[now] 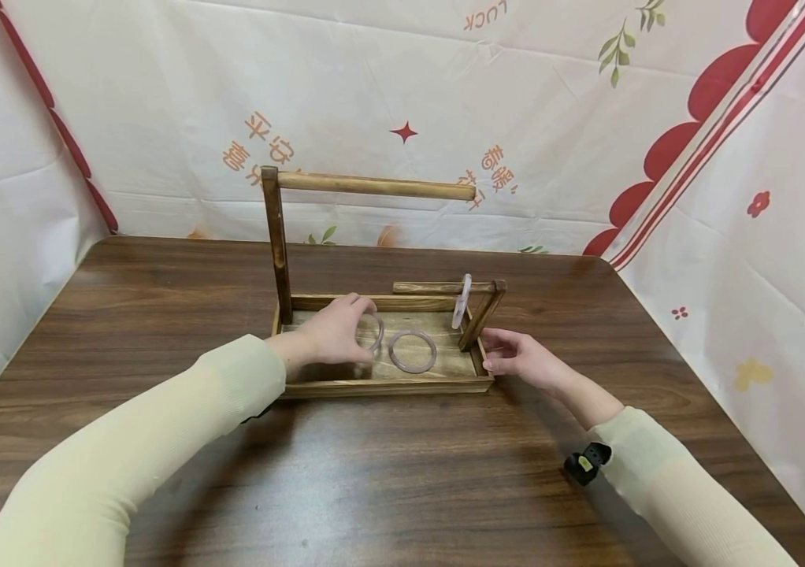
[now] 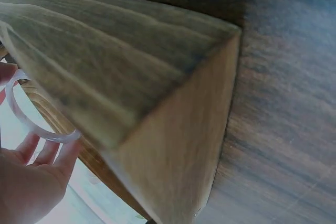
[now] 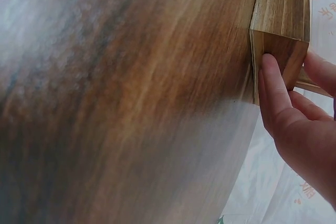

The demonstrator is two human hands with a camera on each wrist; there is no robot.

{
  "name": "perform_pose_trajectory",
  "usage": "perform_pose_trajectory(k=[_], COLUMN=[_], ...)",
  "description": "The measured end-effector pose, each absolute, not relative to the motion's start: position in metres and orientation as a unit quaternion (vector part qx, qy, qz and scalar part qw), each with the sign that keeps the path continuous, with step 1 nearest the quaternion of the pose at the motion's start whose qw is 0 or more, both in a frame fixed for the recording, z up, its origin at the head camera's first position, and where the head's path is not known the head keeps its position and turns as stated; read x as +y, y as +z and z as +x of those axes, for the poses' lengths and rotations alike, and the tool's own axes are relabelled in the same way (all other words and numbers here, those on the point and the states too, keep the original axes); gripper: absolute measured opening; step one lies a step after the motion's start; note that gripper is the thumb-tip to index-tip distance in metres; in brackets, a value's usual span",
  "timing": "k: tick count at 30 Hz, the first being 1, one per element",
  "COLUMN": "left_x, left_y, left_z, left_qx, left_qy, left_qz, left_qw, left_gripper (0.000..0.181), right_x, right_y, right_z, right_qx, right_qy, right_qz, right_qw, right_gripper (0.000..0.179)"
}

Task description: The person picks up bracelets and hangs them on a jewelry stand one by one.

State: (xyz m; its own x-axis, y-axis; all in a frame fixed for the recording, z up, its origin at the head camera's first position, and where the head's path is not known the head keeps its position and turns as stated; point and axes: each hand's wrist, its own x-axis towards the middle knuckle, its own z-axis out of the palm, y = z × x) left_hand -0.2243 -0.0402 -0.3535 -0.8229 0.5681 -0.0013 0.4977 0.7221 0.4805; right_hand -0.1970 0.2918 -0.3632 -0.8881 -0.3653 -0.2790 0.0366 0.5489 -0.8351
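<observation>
**Head view: one hand on a bangle, the other bracing the stand**

Head view shows the left hand (image 1: 335,331) with its grip curled round a translucent bangle (image 1: 372,331) inside the wooden stand (image 1: 381,386). A second bangle (image 1: 413,351) lies flat just right of that grip; a third (image 1: 461,301) hangs on the low rail (image 1: 438,288) beyond. The right hand (image 1: 516,356) presses relaxed fingers against the stand's end, apparently steadying it on the tabletop (image 1: 402,480).
</observation>
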Motion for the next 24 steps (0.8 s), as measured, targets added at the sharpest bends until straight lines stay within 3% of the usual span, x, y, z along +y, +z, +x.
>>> perform_pose_trajectory(k=[24], left_x=[-0.0491], left_y=[-0.3445], left_z=[-0.2255], left_qx=[0.917], left_qy=[0.293], left_qz=[0.268], left_qw=[0.051], left_gripper=[0.06], right_x=[0.2927], right_y=[-0.3637], right_z=[-0.1967], right_qx=[0.855], right_qy=[-0.462], right_qz=[-0.102], right_qw=[0.214], right_gripper=[0.066])
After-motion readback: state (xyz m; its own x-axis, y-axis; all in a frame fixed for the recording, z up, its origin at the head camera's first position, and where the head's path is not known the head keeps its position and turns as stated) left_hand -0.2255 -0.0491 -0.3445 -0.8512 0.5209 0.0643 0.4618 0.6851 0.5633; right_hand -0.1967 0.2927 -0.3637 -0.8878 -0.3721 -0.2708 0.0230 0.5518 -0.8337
